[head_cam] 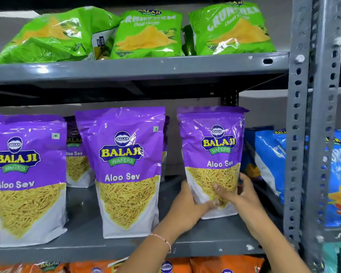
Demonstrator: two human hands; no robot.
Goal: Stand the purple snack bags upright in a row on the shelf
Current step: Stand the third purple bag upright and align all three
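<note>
Both hands clamped on the lower part of the rightmost purple bag (213, 154), standing upright at the right end of the middle shelf (126, 245). Left hand (187, 207) cupping the bag's left edge; right hand (238, 192) spread across its front and right side, grip wide. Two more purple bags, the middle bag (126, 170) and the left bag (28, 178), upright near the front edge, gaps between. Bare shelf near the hands; blue bags (268, 158) just right, grey upright post (297, 134) beyond.
</note>
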